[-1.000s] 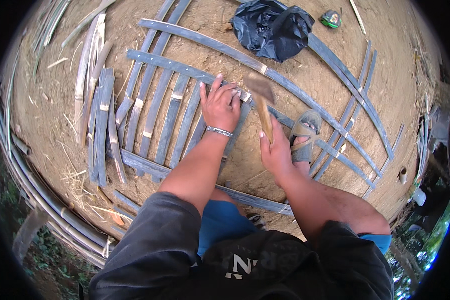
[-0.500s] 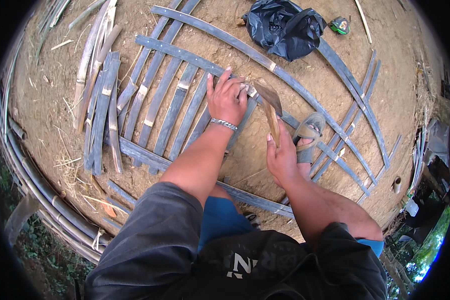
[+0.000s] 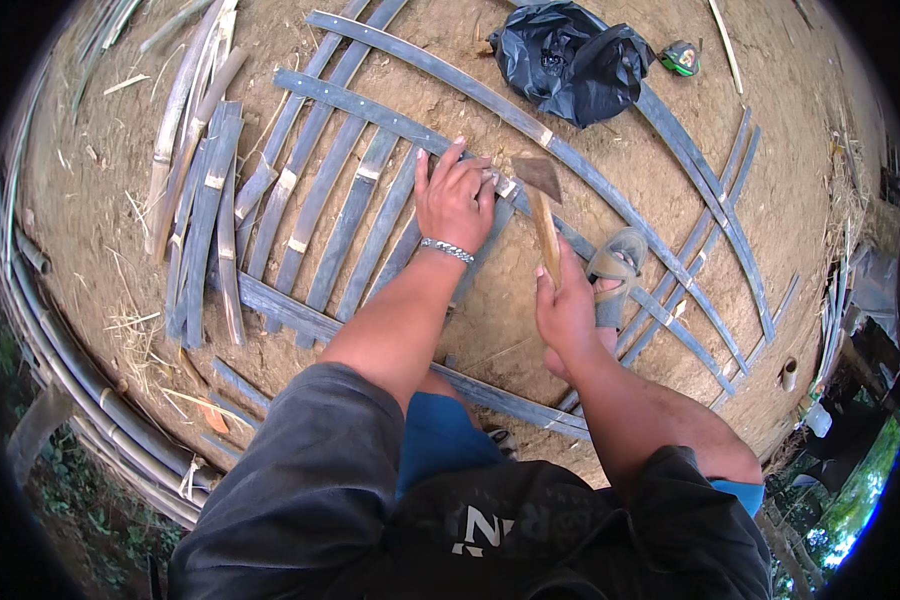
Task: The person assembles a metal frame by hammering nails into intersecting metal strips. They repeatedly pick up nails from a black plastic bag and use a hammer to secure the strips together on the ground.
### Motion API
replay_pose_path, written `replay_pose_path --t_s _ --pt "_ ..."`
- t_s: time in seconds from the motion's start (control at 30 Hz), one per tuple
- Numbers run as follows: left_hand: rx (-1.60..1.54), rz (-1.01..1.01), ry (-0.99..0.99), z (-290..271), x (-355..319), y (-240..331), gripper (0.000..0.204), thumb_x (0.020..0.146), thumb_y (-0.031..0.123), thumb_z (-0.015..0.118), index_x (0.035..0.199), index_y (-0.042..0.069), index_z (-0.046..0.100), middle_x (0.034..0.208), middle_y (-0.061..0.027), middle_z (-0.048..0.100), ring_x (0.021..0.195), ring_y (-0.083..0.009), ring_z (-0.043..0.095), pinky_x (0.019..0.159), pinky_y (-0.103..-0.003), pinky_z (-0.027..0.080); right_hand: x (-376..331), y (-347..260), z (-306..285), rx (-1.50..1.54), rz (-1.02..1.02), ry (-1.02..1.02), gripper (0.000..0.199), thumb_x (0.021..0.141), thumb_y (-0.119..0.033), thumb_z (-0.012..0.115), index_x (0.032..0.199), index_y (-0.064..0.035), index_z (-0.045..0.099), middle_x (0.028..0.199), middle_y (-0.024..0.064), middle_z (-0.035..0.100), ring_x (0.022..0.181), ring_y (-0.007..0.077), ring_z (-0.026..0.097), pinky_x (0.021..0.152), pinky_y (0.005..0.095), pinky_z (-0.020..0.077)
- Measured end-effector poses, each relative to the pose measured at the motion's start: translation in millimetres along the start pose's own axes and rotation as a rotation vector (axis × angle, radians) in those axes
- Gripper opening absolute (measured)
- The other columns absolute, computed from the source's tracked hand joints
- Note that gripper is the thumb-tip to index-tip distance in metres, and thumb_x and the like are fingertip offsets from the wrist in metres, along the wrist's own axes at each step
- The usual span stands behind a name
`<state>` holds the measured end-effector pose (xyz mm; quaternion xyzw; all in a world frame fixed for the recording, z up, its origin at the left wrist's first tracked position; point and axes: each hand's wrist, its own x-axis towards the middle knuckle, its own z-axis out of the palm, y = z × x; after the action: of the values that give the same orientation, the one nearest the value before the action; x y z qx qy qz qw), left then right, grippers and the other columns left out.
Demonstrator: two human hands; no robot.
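My right hand (image 3: pixel 568 312) is wrapped round the wooden handle of a small hatchet (image 3: pixel 539 181), whose brown, wedge-shaped head is raised beside the fingertips of my left hand (image 3: pixel 454 203). That left hand rests on a long grey bamboo slat (image 3: pixel 370 110), where this slat crosses the end of another. Its thumb and forefinger are pinched together at the crossing, and what they hold is too small to make out. Several parallel bamboo slats (image 3: pixel 353 225) run from the long slat toward a lower crosspiece (image 3: pixel 300 314), forming a frame on the ground.
A black plastic bag (image 3: pixel 572 65) lies at the far side, with a green and black tape measure (image 3: pixel 680 58) next to it. Curved bamboo strips (image 3: pixel 635 215) cross on the right, near my sandalled foot (image 3: pixel 618 262). Loose slats (image 3: pixel 206 205) are piled at left, beyond bamboo poles (image 3: pixel 90 385).
The hatchet has turned in my right hand, its head now more side-on and slightly higher. My left hand stays at the same spot on the slat.
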<state>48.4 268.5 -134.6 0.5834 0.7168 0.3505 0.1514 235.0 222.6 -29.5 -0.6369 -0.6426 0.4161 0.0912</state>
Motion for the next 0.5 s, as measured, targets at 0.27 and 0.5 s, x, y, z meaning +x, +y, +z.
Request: replay_pose_path --t_s 0.27,0.5 --pt "-0.064 -0.024 -0.065 -16 7 1 0.021 0.088 0.011 0.072 0.109 0.013 0.078 0.122 -0.0032 0.076 0.14 -0.0275 0.056 0.128 -0.058 0.016 -4 11 4 0.049 -0.04 0.021 0.056 0.102 -0.011 0.059 0.155 -0.0058 0.043 0.138 0.0306 0.06 0.127 0.0496 0.059 0.106 0.0496 0.048" --pt "0.196 -0.07 0.049 3 100 -27 0.051 0.104 0.033 0.051 0.151 0.012 0.053 0.163 -0.0137 0.044 0.158 -0.0313 0.028 0.129 -0.06 0.009 -5 0 8 0.146 0.029 0.049 0.054 0.102 -0.013 0.058 0.153 -0.0009 0.044 0.134 0.0333 0.061 0.124 0.0508 0.061 0.104 0.0483 0.0489"
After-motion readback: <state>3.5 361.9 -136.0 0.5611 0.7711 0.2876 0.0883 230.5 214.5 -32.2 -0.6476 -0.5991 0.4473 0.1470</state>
